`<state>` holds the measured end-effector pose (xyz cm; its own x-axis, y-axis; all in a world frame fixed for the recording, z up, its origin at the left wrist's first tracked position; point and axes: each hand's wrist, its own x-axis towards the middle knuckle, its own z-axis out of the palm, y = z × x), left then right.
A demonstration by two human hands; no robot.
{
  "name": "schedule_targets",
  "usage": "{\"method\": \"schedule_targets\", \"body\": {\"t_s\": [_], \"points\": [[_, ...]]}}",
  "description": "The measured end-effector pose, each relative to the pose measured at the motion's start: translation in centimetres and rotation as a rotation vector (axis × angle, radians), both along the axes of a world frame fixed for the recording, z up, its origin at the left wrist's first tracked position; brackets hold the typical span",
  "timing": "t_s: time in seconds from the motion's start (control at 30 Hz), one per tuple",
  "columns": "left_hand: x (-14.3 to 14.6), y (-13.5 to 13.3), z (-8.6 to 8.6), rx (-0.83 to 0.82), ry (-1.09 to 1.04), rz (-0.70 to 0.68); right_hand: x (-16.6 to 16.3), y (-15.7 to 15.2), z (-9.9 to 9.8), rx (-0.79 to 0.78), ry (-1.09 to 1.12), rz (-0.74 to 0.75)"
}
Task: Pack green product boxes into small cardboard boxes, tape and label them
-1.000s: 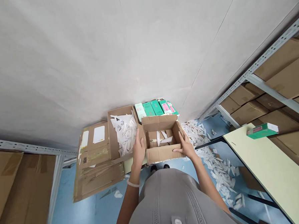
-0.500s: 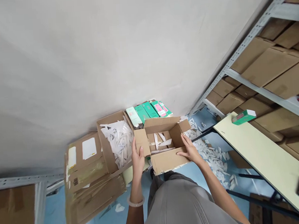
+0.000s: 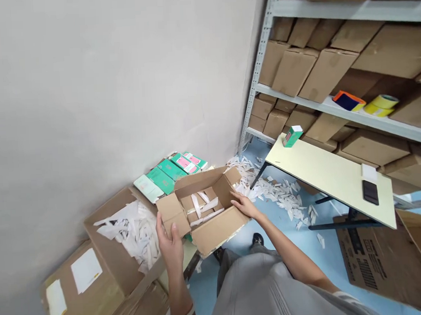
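Cardboard box, flaps up and top wide open, sits right between the two hands! Left hand on the near left corner, thumb lying over the side flap, the other fingers at its outer edge, parted just enough to pinch the board. Across on the other end, right hand steadies the right corner, fingers slightly spread over the edge, thumb reaching along the near flap. Whether anything beneath bears the weight, I cannot tell. Look inside: white strips lie loose on the bottom, one running along the near side.

Just left stands a bigger carton, heaped with white scraps, and beside that, brown cardboard wearing white labels. Behind the box, green boxes line up near the wall, a couple showing pink panels. More paper pieces litter the blue floor. And over to the right, the pale desk carries a green-and-white packet standing at the far end and a dark phone-like object at the near end!
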<state>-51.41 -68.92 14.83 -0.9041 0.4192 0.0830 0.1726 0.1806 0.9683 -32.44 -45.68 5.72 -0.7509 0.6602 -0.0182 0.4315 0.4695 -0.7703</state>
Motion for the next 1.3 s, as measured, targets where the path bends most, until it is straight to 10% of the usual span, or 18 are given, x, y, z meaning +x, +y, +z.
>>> {"method": "schedule_targets", "body": {"t_s": [0.3, 0.73, 1.0, 1.3], "points": [[9.0, 8.7, 3.0, 0.002, 0.146, -0.036, 11.5, 6.3, 2.6, 0.048, 0.095, -0.088], [25.2, 33.9, -1.7, -0.035, -0.015, -0.721, 38.3, 14.4, 2.1, 0.100, -0.090, -0.720], [32.9, 49.0, -5.0, -0.056, -0.035, -1.059, 45.4, 17.1, -1.5, 0.032, -0.180, -1.044], [38.6, 65.3, -7.3, 0.026, 0.008, -1.256, 49.0, 28.9, 0.4, 0.077, -0.280, -1.185]]}}
